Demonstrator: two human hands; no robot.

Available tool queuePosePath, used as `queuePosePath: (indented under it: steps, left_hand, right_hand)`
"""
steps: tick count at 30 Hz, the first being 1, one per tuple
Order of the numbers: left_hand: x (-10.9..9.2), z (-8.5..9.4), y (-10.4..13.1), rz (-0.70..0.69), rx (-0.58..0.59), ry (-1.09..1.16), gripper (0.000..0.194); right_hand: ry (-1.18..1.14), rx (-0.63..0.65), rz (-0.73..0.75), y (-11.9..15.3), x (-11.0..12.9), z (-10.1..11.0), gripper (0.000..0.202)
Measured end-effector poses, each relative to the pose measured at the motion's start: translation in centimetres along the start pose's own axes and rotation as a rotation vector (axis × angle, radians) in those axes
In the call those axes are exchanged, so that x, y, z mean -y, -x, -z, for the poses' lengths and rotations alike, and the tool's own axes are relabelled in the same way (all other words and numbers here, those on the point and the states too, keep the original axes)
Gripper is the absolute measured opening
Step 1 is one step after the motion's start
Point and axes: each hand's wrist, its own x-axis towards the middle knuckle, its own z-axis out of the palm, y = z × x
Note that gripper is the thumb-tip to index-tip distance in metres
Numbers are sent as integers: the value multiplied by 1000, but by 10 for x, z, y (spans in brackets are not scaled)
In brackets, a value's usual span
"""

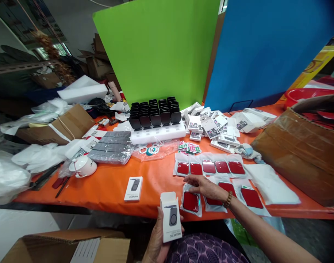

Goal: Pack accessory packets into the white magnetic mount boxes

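Observation:
My left hand (156, 233) is wrapped around a small white box (171, 223) with "MAGNETIC" and a dark device printed on it. The box is tilted up and its top flap stands raised. My right hand (201, 185), a beaded bracelet at its wrist, hangs over the upper edge of a red square pad (191, 202) in a white pouch. Its thumb and fingers are apart; whether they touch the pouch I cannot tell. More red pads (222, 167) in pouches lie in two rows beyond and beside that hand. Another white "MAGNETIC" box (133, 189) lies on the orange table to the left.
Black square stands (155, 118) fill a white foam tray (158, 134) at the back. Small white boxes (210, 126) are heaped right of it. A large carton (300, 146) stands at the right. A white mug (84, 166) and grey plastic-wrapped packet (112, 147) are left; an open carton (114, 248) is below.

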Motion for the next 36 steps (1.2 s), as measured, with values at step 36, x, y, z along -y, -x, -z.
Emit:
queuePosePath:
  steps: [36]
  left_hand:
    - [20,-12,-8,118,292,-61,79]
  right_hand:
    - [309,148,58,25,95,16,35]
